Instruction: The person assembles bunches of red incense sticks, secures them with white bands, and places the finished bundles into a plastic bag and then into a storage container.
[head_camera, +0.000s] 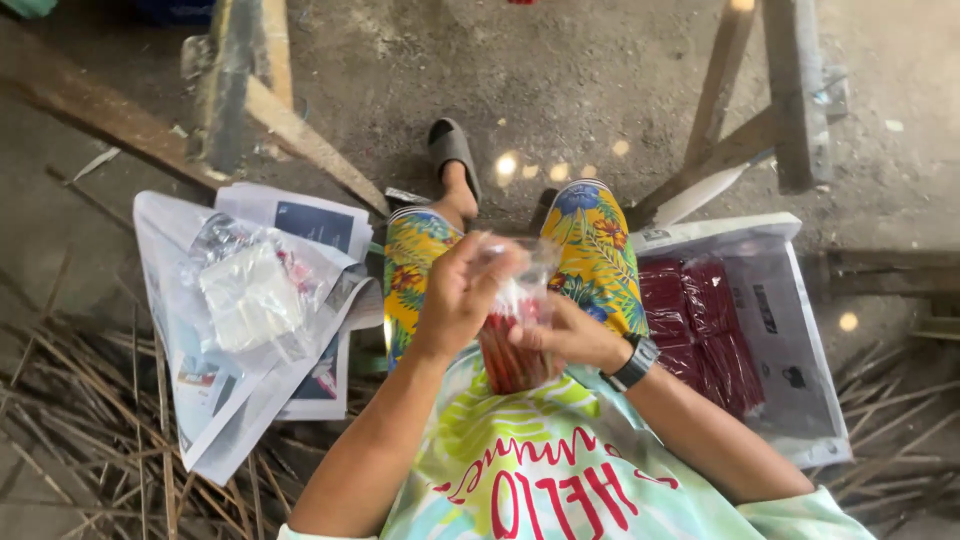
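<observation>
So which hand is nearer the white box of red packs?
Right. The right hand holds the bag beside the box; the left hand is on the bag's far side.

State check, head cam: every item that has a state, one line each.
left hand: gripping top of clear bag
right hand: holding bag's lower part
clear bag: upright, part-filled with red sticks
white box: open, red packs inside
stack of empty bags: lying on newspaper
</observation>
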